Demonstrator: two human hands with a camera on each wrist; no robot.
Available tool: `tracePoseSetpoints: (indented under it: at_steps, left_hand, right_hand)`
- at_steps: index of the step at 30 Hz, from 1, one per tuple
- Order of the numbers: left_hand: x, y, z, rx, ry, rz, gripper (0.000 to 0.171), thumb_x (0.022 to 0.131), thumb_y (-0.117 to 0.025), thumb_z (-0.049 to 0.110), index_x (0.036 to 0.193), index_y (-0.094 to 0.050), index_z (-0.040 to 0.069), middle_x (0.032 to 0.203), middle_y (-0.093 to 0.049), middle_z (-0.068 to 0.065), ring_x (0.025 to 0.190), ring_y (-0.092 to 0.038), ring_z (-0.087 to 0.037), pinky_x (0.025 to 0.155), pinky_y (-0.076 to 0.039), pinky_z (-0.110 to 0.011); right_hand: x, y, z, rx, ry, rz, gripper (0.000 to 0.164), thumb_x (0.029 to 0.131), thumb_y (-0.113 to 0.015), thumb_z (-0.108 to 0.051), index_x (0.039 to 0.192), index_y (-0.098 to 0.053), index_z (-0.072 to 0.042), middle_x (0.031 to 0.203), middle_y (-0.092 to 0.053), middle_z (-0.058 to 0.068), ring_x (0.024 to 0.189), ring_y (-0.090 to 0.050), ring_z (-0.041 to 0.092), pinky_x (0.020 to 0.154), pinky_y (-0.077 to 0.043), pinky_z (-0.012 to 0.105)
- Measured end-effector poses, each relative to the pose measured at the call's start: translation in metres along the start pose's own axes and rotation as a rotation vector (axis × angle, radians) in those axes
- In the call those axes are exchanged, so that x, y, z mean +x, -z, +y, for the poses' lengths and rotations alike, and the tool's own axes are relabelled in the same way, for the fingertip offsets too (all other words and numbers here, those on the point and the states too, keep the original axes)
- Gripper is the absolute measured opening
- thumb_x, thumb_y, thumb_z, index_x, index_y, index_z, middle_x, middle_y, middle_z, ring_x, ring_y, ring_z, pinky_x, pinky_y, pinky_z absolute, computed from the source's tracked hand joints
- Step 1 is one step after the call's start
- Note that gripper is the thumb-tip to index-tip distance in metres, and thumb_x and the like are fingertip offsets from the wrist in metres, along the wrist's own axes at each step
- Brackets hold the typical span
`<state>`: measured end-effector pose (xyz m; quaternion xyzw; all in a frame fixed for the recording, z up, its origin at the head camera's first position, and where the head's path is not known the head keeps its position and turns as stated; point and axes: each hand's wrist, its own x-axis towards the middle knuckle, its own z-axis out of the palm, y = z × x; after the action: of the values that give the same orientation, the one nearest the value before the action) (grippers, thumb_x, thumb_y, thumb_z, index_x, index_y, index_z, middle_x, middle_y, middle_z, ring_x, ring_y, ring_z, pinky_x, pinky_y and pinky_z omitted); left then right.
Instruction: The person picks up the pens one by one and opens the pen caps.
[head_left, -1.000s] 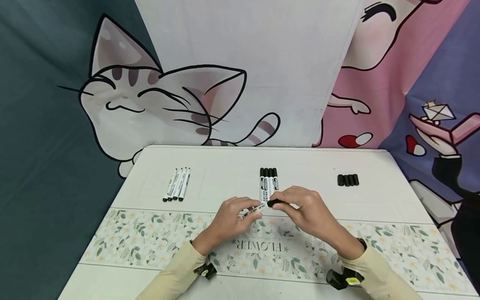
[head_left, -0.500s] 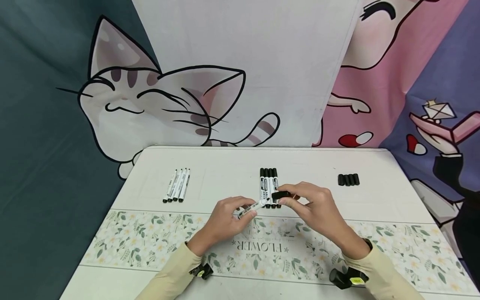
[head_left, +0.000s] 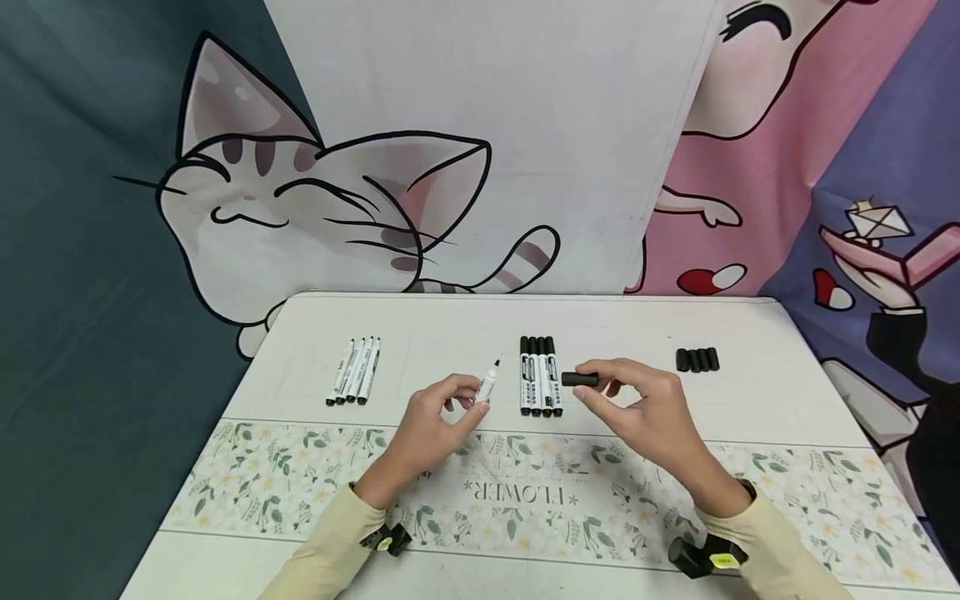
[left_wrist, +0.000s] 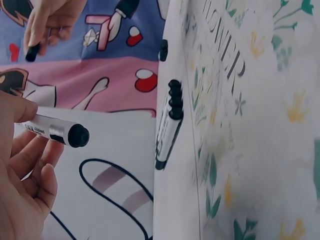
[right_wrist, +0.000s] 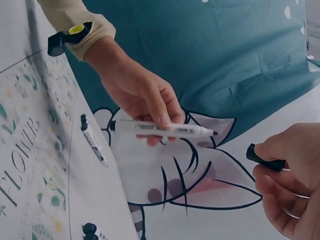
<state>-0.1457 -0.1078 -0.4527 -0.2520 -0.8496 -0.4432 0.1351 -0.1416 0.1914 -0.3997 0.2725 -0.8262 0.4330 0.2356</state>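
My left hand (head_left: 433, 425) pinches an uncapped white marker (head_left: 487, 383) between thumb and fingers, its black tip pointing up and away. In the right wrist view the whole marker (right_wrist: 160, 129) shows, with a bare dark tip and a black end plug. My right hand (head_left: 637, 408) pinches a black marker cap (head_left: 580, 379) held sideways. Cap and marker are apart, both raised above the table. Between the hands, farther back, several capped markers (head_left: 540, 379) lie side by side on the table.
Several uncapped markers (head_left: 355, 371) lie in a row at the left of the white table (head_left: 450, 325). Several loose black caps (head_left: 697, 360) sit together at the right. A floral strip (head_left: 285, 475) runs across the front. A cartoon-print cloth (head_left: 525, 100) hangs behind.
The cap has come off the marker. My right hand has moved right and slightly up with the cap; my left hand has moved left, turning the marker's tip more upward.
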Motion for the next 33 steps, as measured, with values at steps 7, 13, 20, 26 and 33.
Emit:
tracePoseSetpoints:
  at_steps: [7,13,20,26,33]
  left_hand:
    - [-0.002,0.019,-0.008,-0.001,0.076,0.041,0.025,0.096,-0.073,0.019,0.119,-0.069,0.01,0.095,-0.073,0.003,0.085,-0.065,-0.008,0.071,-0.052,-0.03]
    - [-0.002,0.042,-0.021,-0.016,0.114,0.11,0.024,0.096,-0.073,0.015,0.119,-0.071,0.009,0.098,-0.071,0.001,0.083,-0.064,-0.01,0.07,-0.051,-0.027]
    - [-0.005,0.072,-0.038,0.032,0.193,0.177,0.03,0.098,-0.072,0.016,0.125,-0.069,0.005,0.1,-0.069,-0.004,0.083,-0.061,-0.012,0.069,-0.049,-0.019]
    - [-0.012,0.092,-0.051,0.06,0.296,0.194,0.032,0.1,-0.07,0.022,0.128,-0.065,0.008,0.106,-0.069,-0.005,0.082,-0.059,-0.012,0.066,-0.047,-0.017]
    - [-0.019,0.114,-0.07,0.161,0.348,0.21,0.034,0.101,-0.067,0.026,0.129,-0.064,0.007,0.107,-0.068,-0.008,0.083,-0.058,-0.013,0.066,-0.045,-0.014]
  right_hand:
    - [-0.004,0.005,0.006,-0.035,-0.061,0.008,0.034,0.08,-0.085,0.002,0.107,-0.077,-0.018,0.079,-0.068,-0.008,0.072,-0.061,0.005,0.062,-0.047,0.016]
    - [-0.007,0.009,0.01,-0.037,-0.093,-0.006,0.035,0.084,-0.08,0.004,0.114,-0.074,-0.014,0.089,-0.074,-0.004,0.079,-0.065,0.004,0.07,-0.049,0.014]
    - [-0.012,0.014,0.014,-0.043,-0.179,-0.039,0.028,0.094,-0.072,-0.001,0.119,-0.07,-0.013,0.093,-0.076,0.0,0.083,-0.067,0.002,0.067,-0.049,0.017]
    - [-0.016,0.017,0.019,-0.059,-0.225,-0.053,0.022,0.101,-0.064,-0.006,0.122,-0.067,-0.012,0.093,-0.076,-0.001,0.084,-0.069,0.003,0.068,-0.048,0.017]
    - [-0.02,0.02,0.024,0.034,-0.227,-0.053,0.021,0.104,-0.056,-0.002,0.123,-0.063,-0.006,0.107,-0.078,0.009,0.084,-0.07,0.005,0.072,-0.053,0.016]
